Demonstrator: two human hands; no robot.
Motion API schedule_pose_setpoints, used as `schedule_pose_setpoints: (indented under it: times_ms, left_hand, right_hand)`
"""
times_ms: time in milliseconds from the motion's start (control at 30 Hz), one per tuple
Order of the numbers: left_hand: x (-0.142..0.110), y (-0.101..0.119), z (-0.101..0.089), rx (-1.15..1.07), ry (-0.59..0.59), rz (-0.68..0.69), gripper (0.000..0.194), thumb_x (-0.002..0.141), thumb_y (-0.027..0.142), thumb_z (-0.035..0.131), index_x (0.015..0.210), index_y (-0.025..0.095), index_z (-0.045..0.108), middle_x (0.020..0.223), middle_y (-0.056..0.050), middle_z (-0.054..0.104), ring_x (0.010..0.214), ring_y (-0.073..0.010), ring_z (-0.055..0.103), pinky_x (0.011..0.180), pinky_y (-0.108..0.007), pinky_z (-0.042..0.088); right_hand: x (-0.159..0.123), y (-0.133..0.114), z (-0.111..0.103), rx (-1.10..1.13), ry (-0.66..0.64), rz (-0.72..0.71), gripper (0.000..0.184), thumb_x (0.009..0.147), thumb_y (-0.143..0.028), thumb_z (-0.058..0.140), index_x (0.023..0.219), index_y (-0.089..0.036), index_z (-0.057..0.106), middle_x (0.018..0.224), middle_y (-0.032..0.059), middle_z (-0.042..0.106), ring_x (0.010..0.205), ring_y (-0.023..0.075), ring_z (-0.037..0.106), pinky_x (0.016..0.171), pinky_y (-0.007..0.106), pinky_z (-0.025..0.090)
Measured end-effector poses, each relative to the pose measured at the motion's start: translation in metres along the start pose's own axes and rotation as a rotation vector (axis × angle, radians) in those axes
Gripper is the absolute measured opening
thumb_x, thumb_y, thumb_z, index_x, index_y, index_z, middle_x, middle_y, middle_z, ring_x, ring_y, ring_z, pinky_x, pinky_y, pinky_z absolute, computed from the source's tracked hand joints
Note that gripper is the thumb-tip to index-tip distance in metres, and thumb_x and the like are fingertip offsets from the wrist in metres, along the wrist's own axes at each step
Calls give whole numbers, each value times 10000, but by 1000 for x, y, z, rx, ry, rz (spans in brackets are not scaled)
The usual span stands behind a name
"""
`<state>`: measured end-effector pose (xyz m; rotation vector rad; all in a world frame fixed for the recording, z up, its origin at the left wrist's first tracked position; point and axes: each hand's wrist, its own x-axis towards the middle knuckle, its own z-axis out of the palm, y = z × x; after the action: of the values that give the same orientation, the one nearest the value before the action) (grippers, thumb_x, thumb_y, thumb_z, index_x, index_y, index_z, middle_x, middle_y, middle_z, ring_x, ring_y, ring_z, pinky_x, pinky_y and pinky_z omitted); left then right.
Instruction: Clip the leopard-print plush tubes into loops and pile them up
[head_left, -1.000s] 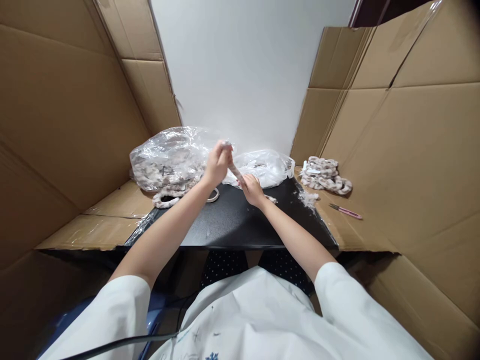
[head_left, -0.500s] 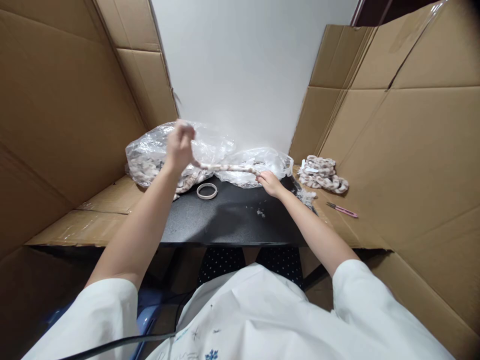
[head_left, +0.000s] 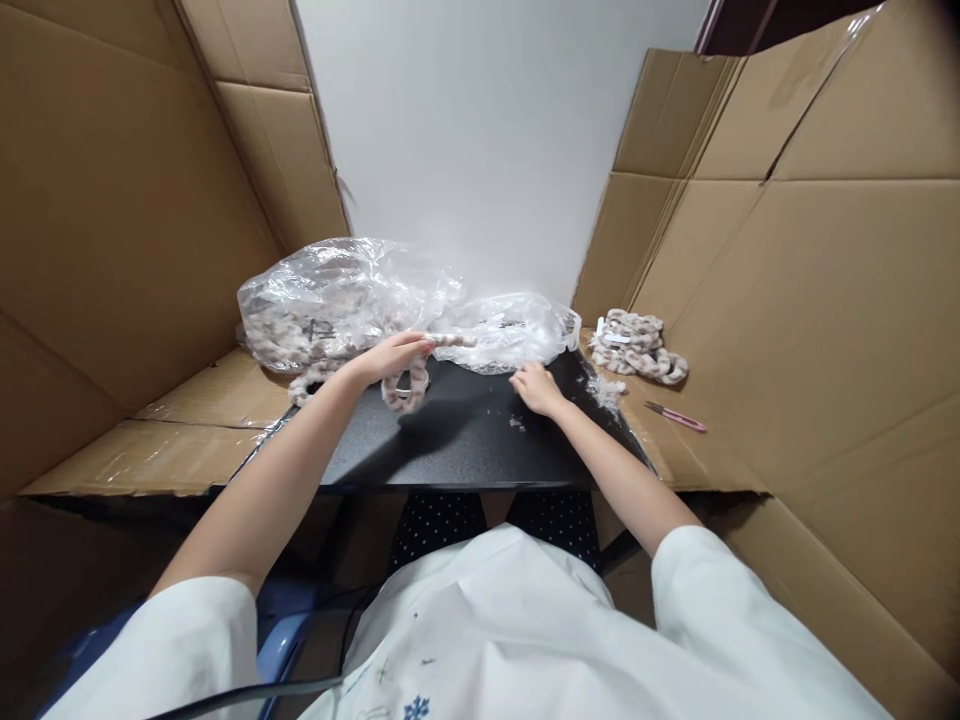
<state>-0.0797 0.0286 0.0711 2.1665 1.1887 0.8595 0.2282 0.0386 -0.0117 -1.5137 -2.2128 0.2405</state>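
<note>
My left hand (head_left: 399, 352) is closed on a fuzzy white-and-brown spotted strip (head_left: 405, 395). One part hangs below the fingers as a loop, while the other end sticks out to the right in front of a clear bag. Behind that loop, a pale ring (head_left: 427, 381) on the black tabletop (head_left: 465, 440) is mostly hidden. Low over the table on the right is my right hand (head_left: 536, 388), apart from the strip. Its fingers are curled together, and I cannot make out whether anything small is in them.
A large clear plastic bag (head_left: 315, 275) with more spotted strips stands back left; a smaller clear bag (head_left: 517, 330) lies beside it. On the right are a bundle of fuzzy strips (head_left: 637, 345), pink-handled snips (head_left: 676, 417) and loose fluff (head_left: 606, 390). Cardboard walls (head_left: 825, 300) flank the table.
My left hand has come down with the strip, which was stretched between both hands and now hangs in a loop. My right hand has let go of its end and sits slightly lower.
</note>
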Motion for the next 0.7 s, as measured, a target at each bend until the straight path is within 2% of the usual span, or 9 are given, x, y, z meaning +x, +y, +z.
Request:
schedule_pose_setpoints:
  times_ms: [100, 200, 300, 400, 467, 500, 567, 633, 700]
  left_hand:
    - [-15, -10, -11, -39, 39, -41, 457, 776, 629, 538, 691, 185, 603, 685, -48, 587, 642, -194, 538, 602, -302, 450]
    - [-23, -21, -9, -102, 155, -62, 465, 752, 646, 544, 663, 189, 561, 665, -41, 557, 644, -193, 516, 612, -306, 442]
    - [-22, -38, 2, -140, 299, -53, 463, 736, 648, 520, 661, 191, 529, 650, -30, 534, 652, -187, 493, 629, -302, 433]
    - [-20, -57, 14, -125, 428, -55, 429, 744, 616, 473, 656, 197, 496, 630, -9, 492, 639, -169, 468, 635, -290, 417]
    - [-21, -67, 21, -111, 517, -67, 407, 752, 597, 444, 646, 205, 470, 625, -2, 472, 636, -165, 458, 636, -287, 412]
    - [-22, -70, 23, -107, 554, -71, 401, 755, 593, 433, 644, 209, 461, 626, -2, 468, 639, -166, 458, 640, -290, 412]
    - [-25, -73, 27, -104, 603, -69, 400, 762, 597, 423, 644, 216, 453, 629, -3, 468, 649, -175, 464, 654, -301, 418]
    - [-28, -71, 29, -101, 626, -50, 405, 776, 604, 423, 652, 221, 458, 635, -6, 474, 659, -186, 474, 671, -318, 425]
    - [-30, -69, 30, -86, 624, -30, 412, 790, 610, 426, 652, 224, 463, 637, -8, 476, 661, -193, 478, 680, -332, 428]
  right_hand:
    - [-12, 25, -18, -10, 28, 205, 363, 964, -376, 406, 1031, -204, 718, 1320, 133, 558, 1282, 338, 411, 1051, 554, 330]
    - [-19, 13, -23, 19, 16, 251, 463, 955, -470, 410, 1307, -230, 591, 1548, 121, 342, 1442, 397, 194, 1112, 663, 159]
    - [-30, -38, 1, 69, -135, 39, 585, 937, -582, 380, 1422, -270, 473, 1601, 83, 239, 1484, 383, 87, 1126, 688, 64]
    - [-41, -93, 37, 50, -273, -241, 684, 932, -610, 356, 1509, -244, 318, 1621, 80, 146, 1501, 329, 36, 1150, 657, 50]
    - [-45, -107, 51, 17, -330, -338, 699, 935, -610, 345, 1521, -234, 281, 1614, 81, 164, 1504, 293, 70, 1165, 630, 34]
    - [-45, -103, 52, 0, -342, -346, 699, 935, -609, 343, 1523, -236, 274, 1611, 81, 178, 1502, 283, 95, 1168, 624, 25]
    - [-46, -74, 41, -37, -335, -276, 688, 937, -603, 341, 1523, -248, 270, 1606, 83, 187, 1497, 281, 130, 1164, 628, 12]
    - [-47, -26, 16, -98, -304, -96, 665, 947, -576, 338, 1523, -249, 270, 1608, 88, 170, 1497, 286, 124, 1158, 636, 6]
    - [-49, 24, -16, -176, -268, 168, 646, 962, -519, 345, 1522, -206, 272, 1605, 108, 164, 1499, 284, 108, 1152, 638, -27]
